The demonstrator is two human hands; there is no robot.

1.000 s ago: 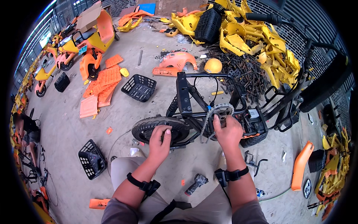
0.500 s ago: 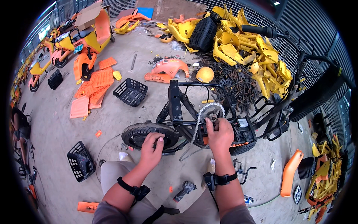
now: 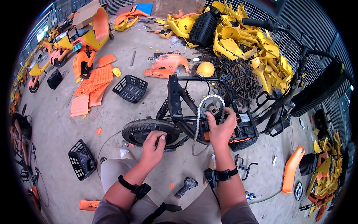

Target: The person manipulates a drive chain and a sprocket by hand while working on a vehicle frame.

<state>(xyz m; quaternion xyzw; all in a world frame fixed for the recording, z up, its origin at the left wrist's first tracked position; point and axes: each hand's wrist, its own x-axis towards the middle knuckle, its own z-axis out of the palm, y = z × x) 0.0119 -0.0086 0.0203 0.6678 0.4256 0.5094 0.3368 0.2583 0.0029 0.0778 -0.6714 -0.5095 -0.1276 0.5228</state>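
Observation:
A stripped black bike frame point(image 3: 179, 97) lies on its side on the concrete in front of me. My left hand point(image 3: 153, 147) rests on its small black rear wheel point(image 3: 138, 130), fingers curled over the tyre. My right hand point(image 3: 220, 127) grips the frame at the crank, right under the round chainring point(image 3: 213, 104). A silver chain point(image 3: 196, 127) loops over that chainring and hangs slack between my hands. Both wrists wear black straps.
A black power tool point(image 3: 186, 186) lies on the ground between my knees. Black baskets point(image 3: 130, 89) point(image 3: 81, 159) sit to the left. Orange panels point(image 3: 93, 84), a heap of yellow plastic body parts point(image 3: 242, 41), rusty metal scrap point(image 3: 238, 76) and an orange fender point(image 3: 292, 173) surround the frame.
My view has shifted closer over the frame. My right hand stays at the chainring and my left hand stays on the rear wheel.

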